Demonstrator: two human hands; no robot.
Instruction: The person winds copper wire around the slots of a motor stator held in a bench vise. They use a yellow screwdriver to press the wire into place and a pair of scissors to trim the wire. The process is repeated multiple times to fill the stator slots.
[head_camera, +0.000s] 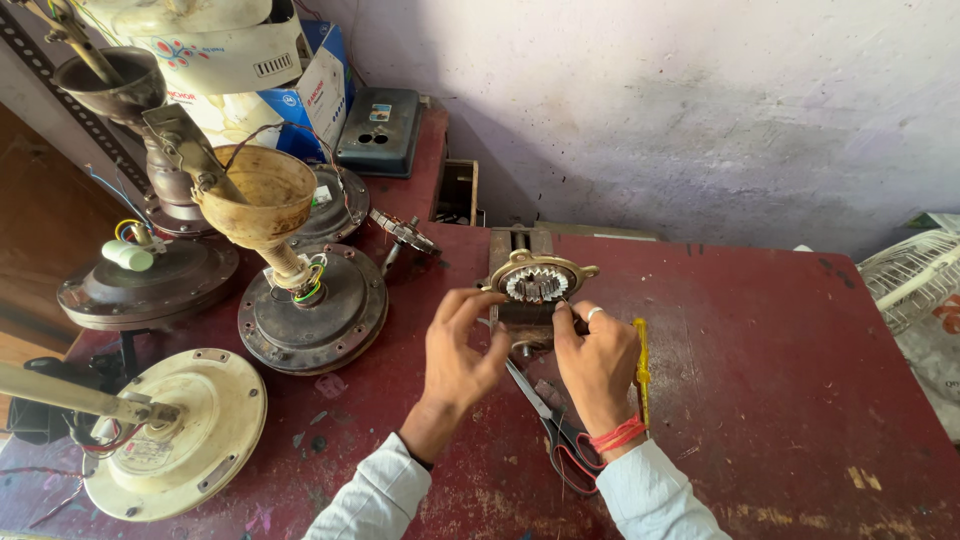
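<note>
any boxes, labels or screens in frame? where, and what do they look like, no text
Cardboard box: back left of the table, blue and white, partly hidden behind a cream fan housing.
Sticker: small blue-and-white rectangle on top of the dark teal metal case beside the box.
No screens or signs visible.

Left of the fingers, a dark fan motor housing (312, 310) lies flat on the red worktop (760, 400), a brown bell-shaped cup (255, 192) on its stem. Farther left sits a cream fan motor (180, 435) (its rod points off the edge) and another dark housing (150, 280). Beneath the wrists lie scissors (545, 415); a yellow screwdriver (641, 365) lies just right. Far right, a white fan guard (915, 275).
</note>
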